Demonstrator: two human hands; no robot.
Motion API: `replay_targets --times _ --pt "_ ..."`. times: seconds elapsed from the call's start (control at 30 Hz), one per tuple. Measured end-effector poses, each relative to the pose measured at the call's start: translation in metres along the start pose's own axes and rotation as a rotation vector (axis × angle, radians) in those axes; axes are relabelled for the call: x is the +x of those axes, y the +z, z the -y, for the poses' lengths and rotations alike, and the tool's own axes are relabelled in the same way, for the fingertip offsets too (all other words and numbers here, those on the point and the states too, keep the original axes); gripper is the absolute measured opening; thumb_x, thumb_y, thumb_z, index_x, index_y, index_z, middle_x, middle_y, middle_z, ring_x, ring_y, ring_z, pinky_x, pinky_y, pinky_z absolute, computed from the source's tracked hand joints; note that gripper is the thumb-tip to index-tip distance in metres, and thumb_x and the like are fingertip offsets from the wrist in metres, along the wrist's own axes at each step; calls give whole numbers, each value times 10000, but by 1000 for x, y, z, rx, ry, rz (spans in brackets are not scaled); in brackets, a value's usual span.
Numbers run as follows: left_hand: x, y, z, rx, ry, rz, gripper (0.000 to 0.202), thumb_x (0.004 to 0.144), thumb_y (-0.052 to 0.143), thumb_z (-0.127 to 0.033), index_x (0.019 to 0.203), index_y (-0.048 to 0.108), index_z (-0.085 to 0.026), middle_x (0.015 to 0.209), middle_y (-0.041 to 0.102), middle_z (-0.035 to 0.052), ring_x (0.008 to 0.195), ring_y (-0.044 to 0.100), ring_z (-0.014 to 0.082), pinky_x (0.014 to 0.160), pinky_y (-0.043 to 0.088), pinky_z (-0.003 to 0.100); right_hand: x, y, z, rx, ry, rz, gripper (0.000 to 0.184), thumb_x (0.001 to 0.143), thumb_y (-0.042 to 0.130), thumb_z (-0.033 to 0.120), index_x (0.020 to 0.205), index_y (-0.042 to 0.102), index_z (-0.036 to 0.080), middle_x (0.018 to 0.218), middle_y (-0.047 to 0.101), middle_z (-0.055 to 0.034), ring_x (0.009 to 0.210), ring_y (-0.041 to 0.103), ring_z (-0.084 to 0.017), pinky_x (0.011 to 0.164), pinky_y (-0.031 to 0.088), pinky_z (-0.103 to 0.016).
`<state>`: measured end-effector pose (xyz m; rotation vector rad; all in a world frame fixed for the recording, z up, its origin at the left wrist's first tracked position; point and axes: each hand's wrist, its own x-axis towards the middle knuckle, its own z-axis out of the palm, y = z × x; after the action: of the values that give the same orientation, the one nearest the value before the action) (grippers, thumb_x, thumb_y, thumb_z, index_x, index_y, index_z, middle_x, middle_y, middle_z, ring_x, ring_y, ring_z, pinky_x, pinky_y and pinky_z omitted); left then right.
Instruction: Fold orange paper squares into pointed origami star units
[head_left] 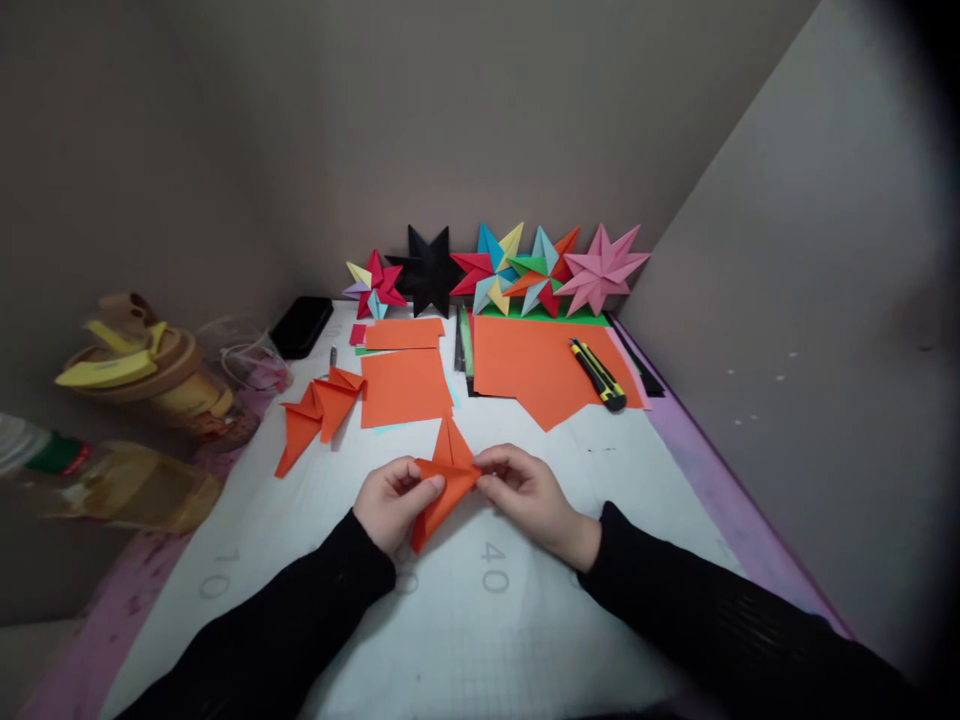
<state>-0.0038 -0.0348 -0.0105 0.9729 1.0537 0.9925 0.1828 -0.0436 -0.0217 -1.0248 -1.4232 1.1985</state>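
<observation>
Between my hands is a piece of folded orange paper [453, 478], one point aimed away from me and another down to the left. My left hand [394, 500] pinches its left side, thumb on top. At its right corner, my right hand [529, 498] has thumb and fingertips closed on the edge. Two more folded orange paper pieces [321, 408] lie to the left, overlapping. Beyond my hands is a stack of orange paper squares [407, 388], and to its right a larger orange sheet [521, 360] with a notched lower edge.
A yellow and black utility knife [598, 375] rests on the large sheet. Folded paper stars, among them a black star [430, 270] and a pink star [602, 270], lean on the back wall. At left are a phone [302, 327], a lidded cup [176, 385] and a bottle [135, 485].
</observation>
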Motion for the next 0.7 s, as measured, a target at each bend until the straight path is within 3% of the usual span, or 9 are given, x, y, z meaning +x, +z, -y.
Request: replay_targets --times 0.17,0.4,0.7 --pt "-1 1 -5 -4 0 22 330 630 750 -314 562 468 -155 476 503 -71 443 403 51 460 310 173 1 -3 3 -53 -10 -2 86 781 630 250 849 652 203 832 676 -35 758 634 -159 690 522 -299" --pt "-4 0 -6 52 15 25 296 664 726 -320 602 489 -154 522 536 -54 470 442 62 481 340 181 2 -2 6 -64 19 -49 75 759 639 261 788 655 193 785 688 -36 722 645 -163 666 531 -300" --pt "-3 2 -4 133 37 -25 284 634 715 -319 570 492 -156 520 521 -53 471 431 69 493 339 194 0 3 6 103 87 -124 189 782 610 277 792 428 224 668 577 34 578 625 -133 543 490 -255"
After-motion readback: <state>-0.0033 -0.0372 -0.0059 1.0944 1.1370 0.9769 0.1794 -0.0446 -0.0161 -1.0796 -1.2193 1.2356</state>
